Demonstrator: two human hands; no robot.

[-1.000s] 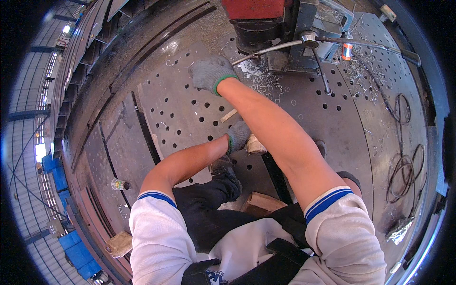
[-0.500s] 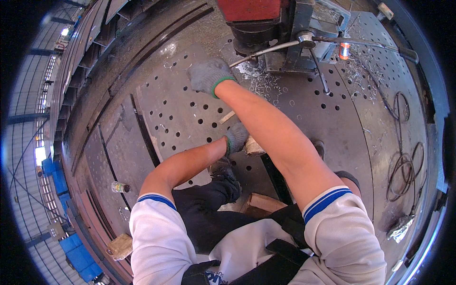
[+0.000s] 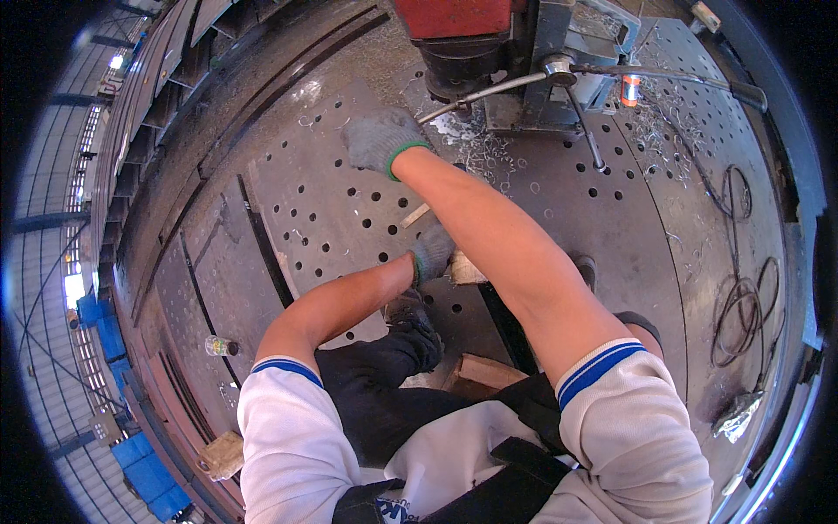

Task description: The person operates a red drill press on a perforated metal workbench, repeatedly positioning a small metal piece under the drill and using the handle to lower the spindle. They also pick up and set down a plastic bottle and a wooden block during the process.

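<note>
My right hand (image 3: pixel 380 142), in a grey knit glove with a green cuff, is closed around the end of a metal lever (image 3: pixel 493 93). The lever runs up to a round hub on a red and black drilling machine (image 3: pixel 458 57). Below my right forearm, my left hand (image 3: pixel 432 251), gloved the same way, rests against a worn wooden block (image 3: pixel 466 270); its fingers are mostly hidden. A thin pale wooden strip (image 3: pixel 415 215) sticks out just beyond it. Curly metal shavings (image 3: pixel 497 166) lie under the machine.
The metal plate (image 3: pixel 340 201) is full of round holes. An orange and white can (image 3: pixel 630 90) stands beside the machine. Coiled cable (image 3: pixel 740 319) lies at right. A small jar (image 3: pixel 221 346) and a wooden block (image 3: pixel 222 456) are at left. A wooden piece (image 3: pixel 489 374) lies near my legs.
</note>
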